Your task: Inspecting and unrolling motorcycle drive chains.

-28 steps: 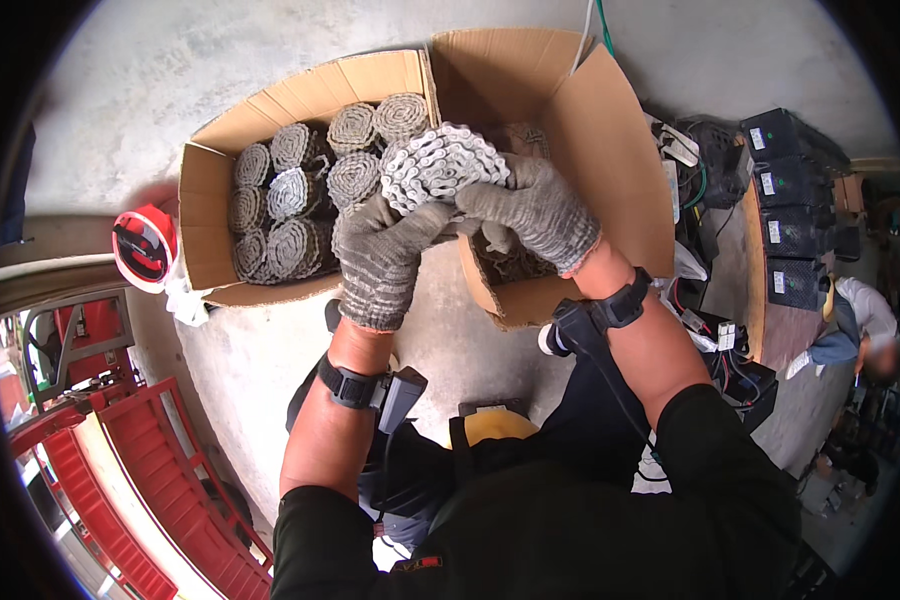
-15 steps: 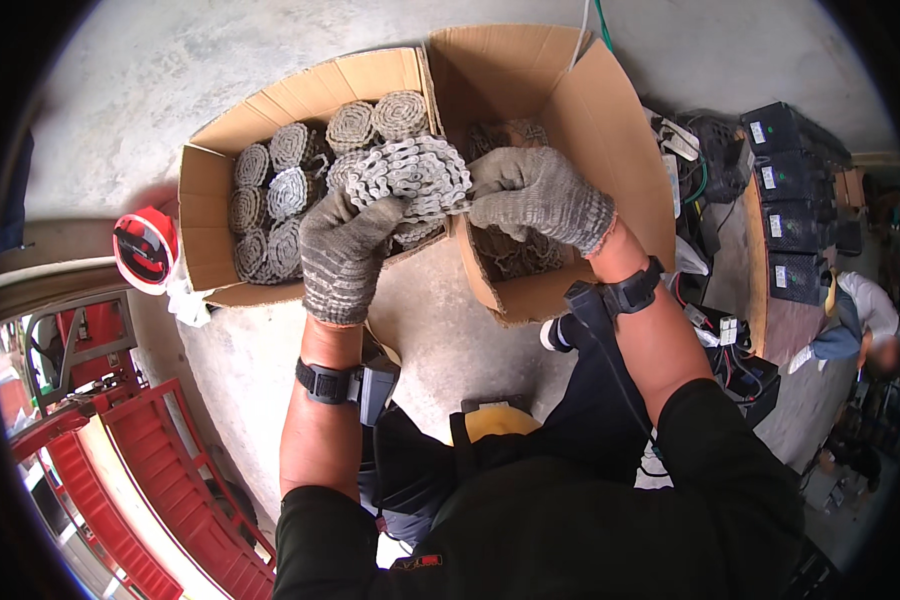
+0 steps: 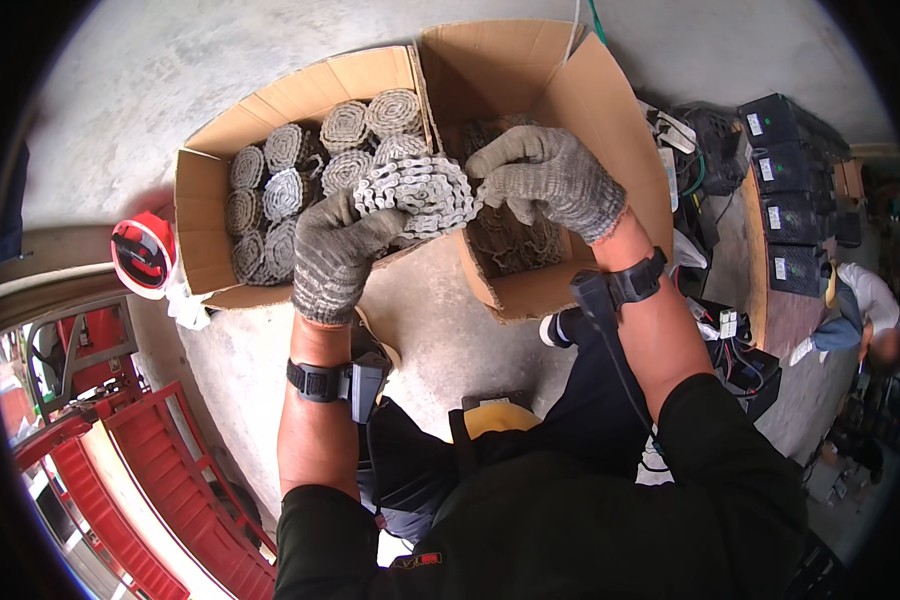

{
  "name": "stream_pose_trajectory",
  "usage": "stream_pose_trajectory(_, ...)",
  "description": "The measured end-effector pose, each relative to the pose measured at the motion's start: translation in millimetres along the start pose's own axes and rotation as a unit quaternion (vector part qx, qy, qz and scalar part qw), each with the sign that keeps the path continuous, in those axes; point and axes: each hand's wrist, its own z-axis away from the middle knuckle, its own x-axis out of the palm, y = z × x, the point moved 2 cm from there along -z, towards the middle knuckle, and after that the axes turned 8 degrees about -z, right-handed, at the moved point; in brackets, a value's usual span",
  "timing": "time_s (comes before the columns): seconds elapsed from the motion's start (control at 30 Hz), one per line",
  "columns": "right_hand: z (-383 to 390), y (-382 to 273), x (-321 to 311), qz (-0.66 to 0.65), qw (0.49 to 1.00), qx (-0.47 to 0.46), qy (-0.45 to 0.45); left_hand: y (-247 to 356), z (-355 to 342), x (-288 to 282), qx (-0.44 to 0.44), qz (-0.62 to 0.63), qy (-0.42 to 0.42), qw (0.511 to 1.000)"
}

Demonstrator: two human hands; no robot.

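Note:
A coiled grey roller chain [image 3: 420,197] is held up in front of the two boxes, its links wound in several layers. My left hand [image 3: 338,250], in a grey knitted glove, grips the coil from its lower left, the thumb lying along its lower edge. At the coil's right edge, the curled fingers of my gloved right hand [image 3: 555,180] pinch the chain's outer links; the exact contact is partly hidden. Behind it, an open cardboard box [image 3: 206,220] holds several rolled chains [image 3: 344,126] standing in rows. A second open box [image 3: 610,120] on the right contains loose, darker chains [image 3: 515,245].
A red and black round-fronted object [image 3: 142,255] lies left of the boxes. Black crates [image 3: 795,220] are stacked at the right, near cables and electrical parts [image 3: 740,365]. A person [image 3: 865,310] is low down at far right. Red metal framework [image 3: 170,470] stands at lower left.
The chain coil has shifted slightly right and down and turned, showing more of its spiral. My right hand has risen a little, its fingers moving higher along the coil's right edge.

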Motion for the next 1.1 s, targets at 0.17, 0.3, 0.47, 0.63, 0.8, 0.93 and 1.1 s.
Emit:
stream_pose_trajectory(0.17,2,-2,3,-0.01,1.0,0.014,0.008,0,0,-2,-0.026,-0.072,-0.031,0.997)
stream_pose_trajectory(0.3,2,-3,5,-0.001,1.0,0.006,-0.005,8,2,2,-0.016,-0.066,-0.037,0.997)
stream_pose_trajectory(0.47,3,-4,6,0.01,1.0,0.004,-0.004,6,1,2,-0.036,0.026,-0.053,0.998)
stream_pose_trajectory(0.63,4,-9,7,0.012,1.0,0.01,-0.003,17,4,5,-0.042,-0.032,-0.032,0.998)
stream_pose_trajectory(0.8,3,-6,8,-0.024,1.0,0.01,-0.014,9,1,3,-0.038,-0.088,-0.049,0.994)
stream_pose_trajectory(0.93,1,2,9,-0.054,0.998,-0.019,-0.01,8,0,5,-0.038,-0.095,-0.056,0.993)
stream_pose_trajectory(1.1,2,1,9,0.015,0.998,-0.045,-0.03,13,0,5,-0.037,-0.097,-0.081,0.991)
